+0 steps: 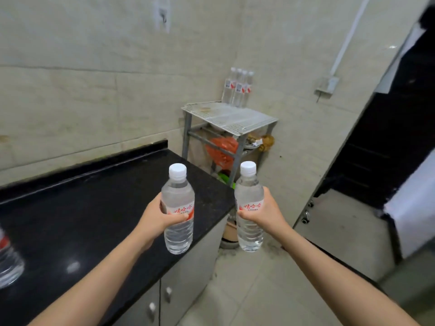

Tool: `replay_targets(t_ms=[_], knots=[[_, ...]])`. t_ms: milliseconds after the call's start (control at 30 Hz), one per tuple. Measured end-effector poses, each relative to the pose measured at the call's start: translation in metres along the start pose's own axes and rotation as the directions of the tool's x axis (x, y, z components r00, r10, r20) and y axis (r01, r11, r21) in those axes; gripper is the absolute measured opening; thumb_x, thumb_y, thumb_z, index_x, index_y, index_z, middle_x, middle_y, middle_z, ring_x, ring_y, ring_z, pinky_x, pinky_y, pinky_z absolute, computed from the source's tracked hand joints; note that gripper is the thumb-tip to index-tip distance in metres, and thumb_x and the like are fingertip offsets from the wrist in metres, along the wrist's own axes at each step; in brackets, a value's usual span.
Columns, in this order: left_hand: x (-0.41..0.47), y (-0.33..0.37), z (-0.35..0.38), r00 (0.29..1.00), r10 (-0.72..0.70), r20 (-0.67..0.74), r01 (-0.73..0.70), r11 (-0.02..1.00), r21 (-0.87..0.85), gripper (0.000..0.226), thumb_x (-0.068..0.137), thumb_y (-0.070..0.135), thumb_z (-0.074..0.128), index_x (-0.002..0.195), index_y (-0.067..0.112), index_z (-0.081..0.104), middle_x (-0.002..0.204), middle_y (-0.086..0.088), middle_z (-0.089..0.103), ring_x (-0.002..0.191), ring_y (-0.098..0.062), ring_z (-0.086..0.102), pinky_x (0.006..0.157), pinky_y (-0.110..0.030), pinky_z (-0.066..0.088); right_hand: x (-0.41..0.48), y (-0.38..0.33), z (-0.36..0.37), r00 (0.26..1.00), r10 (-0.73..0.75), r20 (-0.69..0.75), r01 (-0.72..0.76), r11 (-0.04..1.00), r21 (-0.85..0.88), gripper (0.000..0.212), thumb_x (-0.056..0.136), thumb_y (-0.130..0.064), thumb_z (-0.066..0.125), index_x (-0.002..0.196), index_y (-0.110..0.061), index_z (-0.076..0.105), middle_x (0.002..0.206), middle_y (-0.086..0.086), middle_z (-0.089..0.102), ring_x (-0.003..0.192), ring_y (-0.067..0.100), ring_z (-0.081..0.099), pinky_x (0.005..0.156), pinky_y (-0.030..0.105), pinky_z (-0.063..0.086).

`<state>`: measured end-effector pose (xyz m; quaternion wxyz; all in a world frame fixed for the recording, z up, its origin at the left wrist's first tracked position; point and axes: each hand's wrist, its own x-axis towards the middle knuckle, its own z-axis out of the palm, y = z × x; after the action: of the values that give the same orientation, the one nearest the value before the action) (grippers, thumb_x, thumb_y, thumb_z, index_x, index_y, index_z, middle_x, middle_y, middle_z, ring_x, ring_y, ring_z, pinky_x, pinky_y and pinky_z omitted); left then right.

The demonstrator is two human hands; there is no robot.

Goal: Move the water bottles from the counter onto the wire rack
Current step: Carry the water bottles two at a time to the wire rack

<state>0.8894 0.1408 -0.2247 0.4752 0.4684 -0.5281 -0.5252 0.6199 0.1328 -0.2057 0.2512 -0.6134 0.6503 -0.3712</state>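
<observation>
Water bottles are in transit, one in each hand, and the single head view shows the whole of it. The left hand is wrapped shut around the label band of the left bottle, thumb across the front, and holds it upright in the air above the near end of the black worktop. The right hand is closed the same way round the right bottle, also upright, which hangs out past the worktop's end over the tiled floor. Both bottles are capped in white and look full.

Ahead, in the corner, stands the wire rack. Four bottles already stand in a close group at the back of its top shelf, against the wall; the front and left of that shelf are bare. Below it sit an orange bag and other clutter too blurred to name. At the far left edge of the view another bottle stands on the worktop, partly cut off, so the job is likely partway through.

The step in hand appears to be the carry. Next, both bottles need bringing forward to the rack and setting down upright on the open mesh, just in front of or beside the standing four without knocking them, bases flat before the fingers let go. A return for the remaining bottle would follow.
</observation>
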Motion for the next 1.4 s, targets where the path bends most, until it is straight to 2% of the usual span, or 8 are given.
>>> replay_targets(t_ms=[267,500,667,767,933,1033,1167,1400], knots=[[0.104,-0.018,0.050,0.995,-0.052,0.089,0.053,0.999,-0.003,0.057,0.062,-0.002,0.079,0.111,0.013,0.055,0.099,-0.002,0.067,0.089,-0.016,0.063,0.073,-0.026,0.050,0.066,0.031,-0.027,0.999,0.030,-0.021,-0.027,0.995,0.101,0.026,0.054,-0.019,0.070,0.076,-0.014,0.058,0.068,-0.001,0.060,0.063,0.012,0.056,0.062,0.033,0.048],[0.183,-0.013,0.120,0.985,-0.084,0.150,0.085,0.996,0.005,0.064,0.039,0.020,0.083,0.097,0.023,0.058,0.099,-0.003,0.068,0.091,-0.020,0.065,0.075,-0.029,0.050,0.120,0.098,-0.079,0.979,0.161,-0.121,-0.148,0.983,0.113,0.062,0.047,-0.031,0.074,0.099,-0.005,0.053,0.082,0.000,0.061,0.071,0.009,0.058,0.068,0.027,0.046],[0.257,0.021,0.177,0.990,0.052,0.134,-0.053,0.999,0.004,0.059,0.046,0.013,0.084,0.096,0.025,0.057,0.099,0.001,0.067,0.093,-0.017,0.064,0.072,-0.026,0.049,0.194,0.112,-0.140,0.976,0.048,-0.213,-0.016,0.988,0.152,0.058,0.048,-0.029,0.078,0.098,-0.013,0.054,0.093,0.004,0.066,0.087,0.017,0.064,0.078,0.036,0.051],[0.296,0.045,0.209,0.987,0.145,0.071,-0.145,0.989,-0.012,0.065,0.036,0.027,0.082,0.097,0.025,0.059,0.098,0.001,0.069,0.088,-0.014,0.066,0.069,-0.024,0.050,0.245,0.120,-0.171,0.970,-0.007,-0.244,0.058,0.978,0.201,0.062,0.056,-0.017,0.084,0.106,-0.017,0.047,0.103,0.001,0.062,0.097,0.019,0.061,0.088,0.035,0.048],[0.348,0.078,0.249,0.962,0.269,-0.056,-0.272,0.960,-0.064,0.071,0.034,0.026,0.079,0.102,0.016,0.060,0.085,0.003,0.075,0.077,-0.006,0.069,0.061,-0.014,0.054,0.315,0.140,-0.209,0.975,-0.070,-0.209,0.128,0.952,0.279,0.087,0.036,-0.042,0.075,0.114,-0.014,0.050,0.107,0.004,0.066,0.100,0.019,0.064,0.092,0.039,0.050],[0.371,0.092,0.264,0.944,0.318,-0.092,-0.328,0.936,-0.129,0.079,0.043,0.010,0.079,0.116,-0.002,0.053,0.095,-0.009,0.068,0.073,-0.007,0.069,0.062,-0.016,0.055,0.352,0.145,-0.222,0.972,-0.083,-0.221,0.163,0.915,0.369,0.086,0.032,-0.040,0.074,0.112,-0.015,0.052,0.104,0.001,0.066,0.095,0.015,0.064,0.085,0.030,0.049],[0.412,0.104,0.275,0.938,0.315,-0.145,-0.338,0.923,-0.181,0.106,0.030,0.037,0.089,0.120,-0.005,0.050,0.093,-0.005,0.070,0.079,-0.010,0.069,0.070,-0.019,0.056,0.409,0.145,-0.236,0.963,-0.101,-0.249,0.207,0.867,0.452,0.069,0.034,-0.031,0.077,0.097,-0.026,0.051,0.098,-0.002,0.064,0.086,0.010,0.062,0.077,0.024,0.047],[0.503,0.111,0.277,0.917,0.323,-0.234,-0.368,0.912,-0.183,0.118,0.023,0.048,0.088,0.123,0.000,0.049,0.100,-0.009,0.066,0.089,-0.020,0.065,0.080,-0.033,0.054,0.529,0.144,-0.244,0.943,-0.158,-0.292,0.282,0.845,0.454,0.079,0.043,-0.020,0.080,0.115,-0.005,0.050,0.108,0.012,0.064,0.096,0.021,0.064,0.082,0.031,0.052]])
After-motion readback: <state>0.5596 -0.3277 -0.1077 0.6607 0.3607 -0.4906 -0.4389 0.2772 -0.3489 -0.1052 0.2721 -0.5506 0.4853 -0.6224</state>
